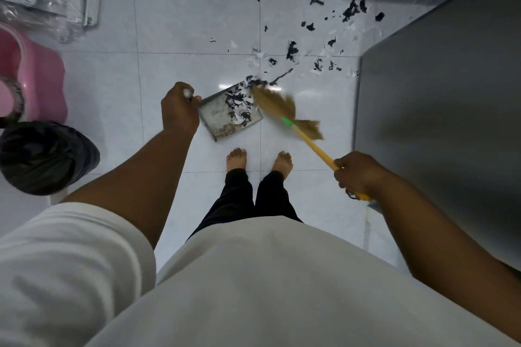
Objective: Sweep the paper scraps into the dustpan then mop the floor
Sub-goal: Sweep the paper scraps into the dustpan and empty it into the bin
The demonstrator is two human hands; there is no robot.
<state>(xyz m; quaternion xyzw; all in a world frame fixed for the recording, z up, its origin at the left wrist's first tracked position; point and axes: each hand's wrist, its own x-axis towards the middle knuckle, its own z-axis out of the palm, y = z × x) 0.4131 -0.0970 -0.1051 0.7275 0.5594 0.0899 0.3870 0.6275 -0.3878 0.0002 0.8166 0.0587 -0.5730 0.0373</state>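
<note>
Left grip (180, 110) holds dustpan (214, 122); right grip (358, 175) holds broom (288, 121).

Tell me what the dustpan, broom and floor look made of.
Dustpan: likely sheet metal, dull grey, thin flat walls, stained.
Broom: tan head looks like dried grass, though blurred; yellow handle is smooth, plastic or painted wood.
Floor: glossy white tile, probably ceramic, with grout lines and glare.

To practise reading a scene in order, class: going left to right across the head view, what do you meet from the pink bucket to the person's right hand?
From the left: pink bucket → left hand → dustpan → broom → right hand.
</note>
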